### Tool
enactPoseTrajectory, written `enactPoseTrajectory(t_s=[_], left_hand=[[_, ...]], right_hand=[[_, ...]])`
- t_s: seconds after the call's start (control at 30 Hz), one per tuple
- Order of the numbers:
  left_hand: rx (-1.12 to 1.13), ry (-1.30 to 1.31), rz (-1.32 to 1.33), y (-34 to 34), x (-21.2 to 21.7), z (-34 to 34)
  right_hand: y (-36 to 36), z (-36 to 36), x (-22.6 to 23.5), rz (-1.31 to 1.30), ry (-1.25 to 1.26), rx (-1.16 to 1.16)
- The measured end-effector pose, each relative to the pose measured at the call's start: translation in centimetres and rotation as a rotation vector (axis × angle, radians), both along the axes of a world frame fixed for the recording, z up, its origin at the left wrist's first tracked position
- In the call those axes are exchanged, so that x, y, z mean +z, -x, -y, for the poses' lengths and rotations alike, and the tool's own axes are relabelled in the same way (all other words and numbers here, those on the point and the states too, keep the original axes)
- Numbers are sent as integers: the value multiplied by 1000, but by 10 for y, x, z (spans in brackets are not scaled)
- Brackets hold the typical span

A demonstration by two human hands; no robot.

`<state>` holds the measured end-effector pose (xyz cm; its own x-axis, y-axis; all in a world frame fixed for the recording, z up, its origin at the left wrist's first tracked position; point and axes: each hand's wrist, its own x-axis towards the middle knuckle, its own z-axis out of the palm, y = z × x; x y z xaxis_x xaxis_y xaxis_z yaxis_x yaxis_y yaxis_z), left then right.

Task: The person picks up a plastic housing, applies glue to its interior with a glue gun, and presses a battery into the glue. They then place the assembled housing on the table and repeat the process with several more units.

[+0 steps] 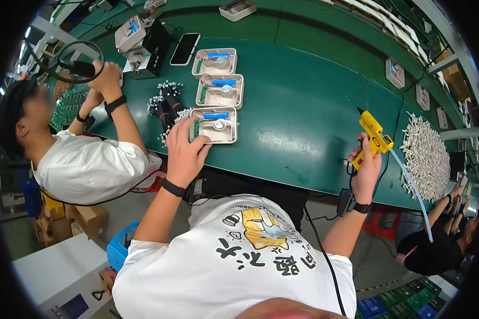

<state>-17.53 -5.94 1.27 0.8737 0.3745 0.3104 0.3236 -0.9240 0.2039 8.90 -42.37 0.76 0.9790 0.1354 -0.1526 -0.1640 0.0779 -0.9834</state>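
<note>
At the far left of the frame, a co-worker in a white shirt (93,173) sits beside the green desk (292,101). Next come bundles of black wire with small white connector ends (170,99), just beside the person's left hand (185,151). This hand lies left of centre, fingers spread, touching the left and lower rim of a shallow off-white rectangular plastic casing (234,128); whether it pinches the wall or only rests there cannot be told. The casing's long axis runs roughly left to right. Inside sit a blue cylinder (216,115), a white disc (220,124) and a green strip (197,128) along the left wall. Two similar filled casings (241,92) line up above it.

A bare stretch of desk separates the casing from the right hand (368,159), right of centre, which is wrapped around the handle of a yellow glue gun with a dark nozzle (375,132). The casing lies well to the gun's left; the left hand is the nearer one. The gun's barrel slants from upper left to lower right, its nozzle aimed above the casing. A long translucent glue stick (415,189) trails from its rear, past a heap of small white pieces (424,157).
</note>
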Motion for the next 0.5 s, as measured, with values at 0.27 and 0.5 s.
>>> enactPoseTrajectory(t_s=[0.27, 0.5], left_hand=[[-493, 364, 22, -26, -17, 38], [-456, 444, 132, -68, -22, 33]], right_hand=[[62, -22, -5, -117, -278, 261], [95, -15, -20, -171, -270, 376]])
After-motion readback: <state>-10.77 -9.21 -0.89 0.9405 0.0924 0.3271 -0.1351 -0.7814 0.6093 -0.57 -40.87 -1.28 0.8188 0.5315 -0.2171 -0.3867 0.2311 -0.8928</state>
